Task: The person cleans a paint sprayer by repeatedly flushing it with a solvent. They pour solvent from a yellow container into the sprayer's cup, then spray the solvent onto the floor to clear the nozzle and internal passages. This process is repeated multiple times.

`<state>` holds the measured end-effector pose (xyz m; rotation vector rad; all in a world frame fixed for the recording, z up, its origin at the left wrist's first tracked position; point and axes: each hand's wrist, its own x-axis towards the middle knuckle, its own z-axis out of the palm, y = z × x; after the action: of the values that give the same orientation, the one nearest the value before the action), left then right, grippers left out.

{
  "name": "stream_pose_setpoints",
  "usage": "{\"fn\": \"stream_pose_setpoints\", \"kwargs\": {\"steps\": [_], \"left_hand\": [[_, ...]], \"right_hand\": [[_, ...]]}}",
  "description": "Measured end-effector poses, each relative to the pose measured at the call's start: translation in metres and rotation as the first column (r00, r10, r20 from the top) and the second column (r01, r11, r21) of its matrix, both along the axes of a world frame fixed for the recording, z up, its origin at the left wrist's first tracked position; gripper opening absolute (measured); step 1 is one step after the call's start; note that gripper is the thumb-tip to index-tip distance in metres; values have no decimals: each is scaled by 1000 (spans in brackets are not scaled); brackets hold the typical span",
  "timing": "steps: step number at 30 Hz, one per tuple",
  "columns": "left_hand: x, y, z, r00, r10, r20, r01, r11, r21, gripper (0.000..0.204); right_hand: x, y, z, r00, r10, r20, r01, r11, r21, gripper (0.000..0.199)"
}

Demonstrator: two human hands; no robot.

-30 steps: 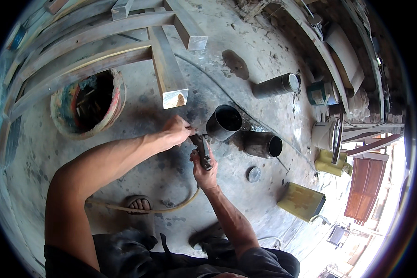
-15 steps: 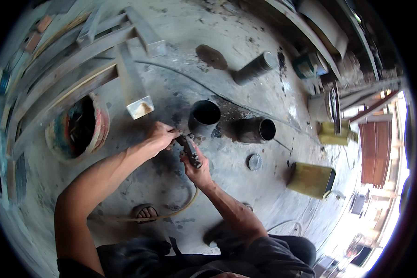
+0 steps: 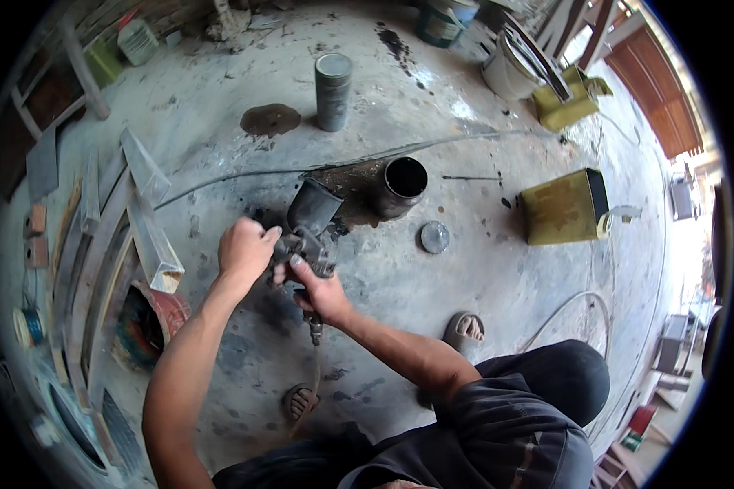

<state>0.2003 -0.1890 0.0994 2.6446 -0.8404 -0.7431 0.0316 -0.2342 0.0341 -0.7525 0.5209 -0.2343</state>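
Observation:
A dark, grimy spray gun [image 3: 306,244] with a metal cup [image 3: 313,205] on top is held over the concrete floor at the picture's middle. My right hand [image 3: 322,292] grips its handle from below, where a hose [image 3: 313,359] hangs down. My left hand [image 3: 245,248] is closed on the gun's left side, fingers at the body. Just beyond the gun a black open can [image 3: 400,186] stands on a dark stain, and a round lid [image 3: 435,237] lies to its right.
A tall grey can [image 3: 333,91] stands farther back. Yellow square tins [image 3: 564,208] sit at the right, another [image 3: 568,99] behind. Wooden frame pieces [image 3: 143,220] and a paint-stained bucket [image 3: 143,326] lie at the left. A thin cable [image 3: 564,314] loops near my sandalled feet [image 3: 466,328].
The view has swung, so the cans and wood now sit differently in the picture. Both hands stay on the spray gun, whose cup now points up toward the black can.

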Motion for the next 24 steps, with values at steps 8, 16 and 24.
{"fn": "stream_pose_setpoints", "kwargs": {"steps": [8, 16, 24], "left_hand": [[-15, -113, 60, 837, -351, 420, 322, 936, 142, 25], [-23, -113, 81, 676, -508, 534, 386, 861, 331, 28], [-18, -86, 90, 648, -516, 561, 358, 856, 374, 28]], "right_hand": [[41, -23, 42, 874, -468, 131, 237, 645, 726, 30], [48, -16, 44, 828, -494, 265, 68, 558, 827, 28], [54, 10, 51, 832, -440, 337, -86, 498, 863, 25]]}}
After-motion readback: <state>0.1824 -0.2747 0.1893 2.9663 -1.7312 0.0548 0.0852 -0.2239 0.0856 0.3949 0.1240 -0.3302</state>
